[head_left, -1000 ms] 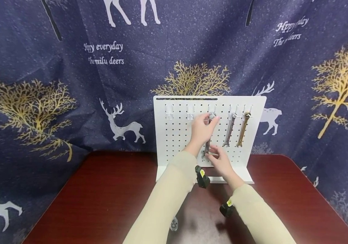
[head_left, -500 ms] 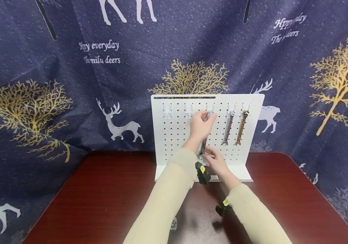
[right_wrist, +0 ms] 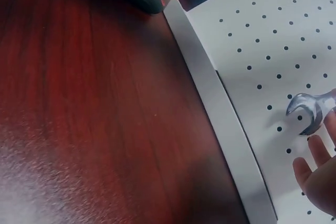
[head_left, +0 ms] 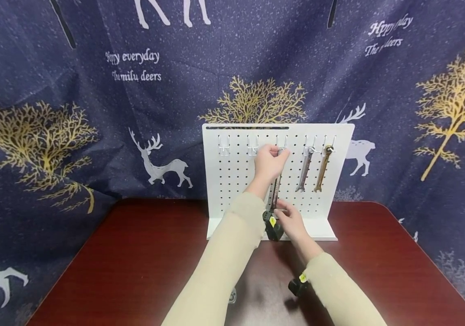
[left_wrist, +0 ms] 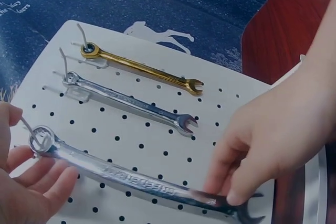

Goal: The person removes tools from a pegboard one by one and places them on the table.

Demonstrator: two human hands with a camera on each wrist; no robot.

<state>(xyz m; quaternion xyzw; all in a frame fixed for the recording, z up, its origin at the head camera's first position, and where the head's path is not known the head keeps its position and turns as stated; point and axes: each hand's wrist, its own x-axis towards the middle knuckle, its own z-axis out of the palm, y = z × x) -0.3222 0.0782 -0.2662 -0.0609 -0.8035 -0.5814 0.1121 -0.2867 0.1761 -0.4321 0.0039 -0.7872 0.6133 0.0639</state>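
Note:
A large silver combination wrench [head_left: 276, 190] slants down the front of a white pegboard [head_left: 236, 181]. At its ring end, my left hand [head_left: 269, 163] holds it by the thumb and fingers; in the left wrist view a hook tip shows through the ring. Lower down, my right hand [head_left: 291, 222] pinches the shank close to the open-end jaw, which juts past the fingers in the right wrist view. To the right hang a smaller silver wrench [left_wrist: 128, 100] and a gold wrench [left_wrist: 142, 69], each by its ring on a hook.
Two hooks, a left one [head_left: 224, 149] and a middle one [head_left: 253, 148], bear no wrench. The board's white foot [right_wrist: 220, 119] rests on the dark red table [head_left: 143, 262]. A small clear-and-metal item [head_left: 233, 296] lies partly behind the left sleeve.
The wrench's lower end and my right hand swung slightly left, then came back right. Both hands stay on the wrench, with its ring end near the same hook. The head view has shifted a little.

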